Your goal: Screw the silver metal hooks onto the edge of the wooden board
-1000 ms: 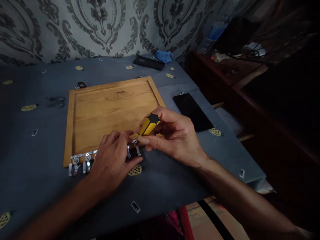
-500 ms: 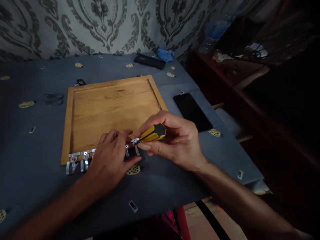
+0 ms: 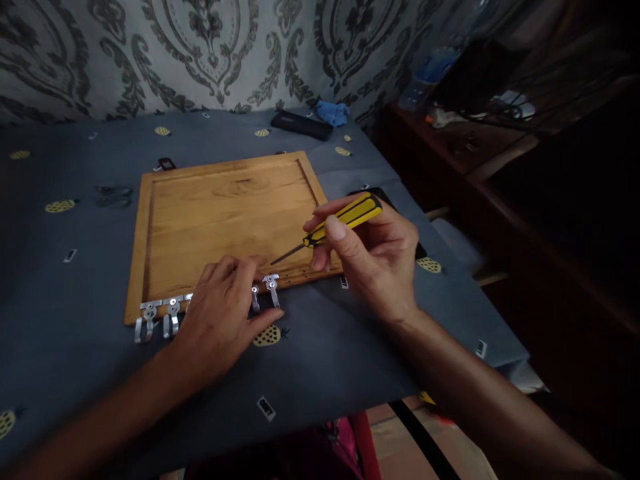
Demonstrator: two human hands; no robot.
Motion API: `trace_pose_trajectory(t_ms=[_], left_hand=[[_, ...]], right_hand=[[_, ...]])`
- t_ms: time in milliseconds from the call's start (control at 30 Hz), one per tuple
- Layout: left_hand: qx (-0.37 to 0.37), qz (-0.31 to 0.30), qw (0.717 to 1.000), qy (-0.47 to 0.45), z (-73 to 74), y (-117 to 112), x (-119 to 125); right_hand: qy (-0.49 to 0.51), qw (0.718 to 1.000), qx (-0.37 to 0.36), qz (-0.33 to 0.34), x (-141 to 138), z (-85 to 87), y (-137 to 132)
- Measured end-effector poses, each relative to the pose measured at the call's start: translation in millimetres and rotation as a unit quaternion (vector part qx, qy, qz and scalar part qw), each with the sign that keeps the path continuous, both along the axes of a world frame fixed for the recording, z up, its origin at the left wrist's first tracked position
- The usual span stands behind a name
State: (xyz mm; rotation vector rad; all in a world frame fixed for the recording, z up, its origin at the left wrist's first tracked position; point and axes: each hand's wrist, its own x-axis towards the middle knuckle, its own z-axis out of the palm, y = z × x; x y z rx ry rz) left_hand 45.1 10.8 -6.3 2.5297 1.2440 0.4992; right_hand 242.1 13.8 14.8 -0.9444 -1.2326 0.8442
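My right hand (image 3: 375, 260) is closed round the yellow-and-black handle of a screwdriver (image 3: 355, 212). Its thin shaft points down and left, with the tip just above a metal hook (image 3: 271, 287) and apart from it. This hook is fixed at the near edge of a shallow-framed wooden board (image 3: 225, 213). My left hand (image 3: 220, 303) lies over that edge, fingers on the wood and thumb below, gripping it and hiding part of the row. More silver double hooks (image 3: 173, 310) show left of the hand, with screw heads in their plates. Small holes dot the edge to the right.
A dark phone (image 3: 383, 195) lies partly behind my right hand. Farther back are a black case (image 3: 301, 125) and a blue cloth (image 3: 333, 113). Loose metal hooks (image 3: 113, 195) lie left of the board on the pineapple-print tablecloth (image 3: 75, 300). A brown wooden surface with a bottle (image 3: 425, 80) stands to the right.
My right hand has lifted the screwdriver off the rightmost hook and drawn it up and to the right, baring that hook. My left hand stays on the board's edge.
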Motion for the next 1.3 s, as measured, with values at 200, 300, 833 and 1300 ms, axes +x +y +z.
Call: trace_pose_trajectory(t_ms=[200,300,833,1300], left_hand=[[-0.003,0.012,1.000,-0.006,-2.0,-0.9,-1.1],[-0.001,0.014,1.000,-0.011,-3.6,-0.8,-2.1],[0.007,0.007,1.000,0.004,-2.7,-0.7,-0.7],[0.022,-0.015,1.000,-0.004,-1.1,-1.0,-0.8]], right_hand=[[0.022,1.000,0.007,0.013,5.0,-0.6,0.9],[0.009,1.000,-0.010,0.010,4.7,2.8,-1.7],[-0.048,0.999,-0.022,-0.013,-2.1,4.7,-8.8],[-0.081,0.996,-0.014,0.024,-2.0,4.4,-13.1]])
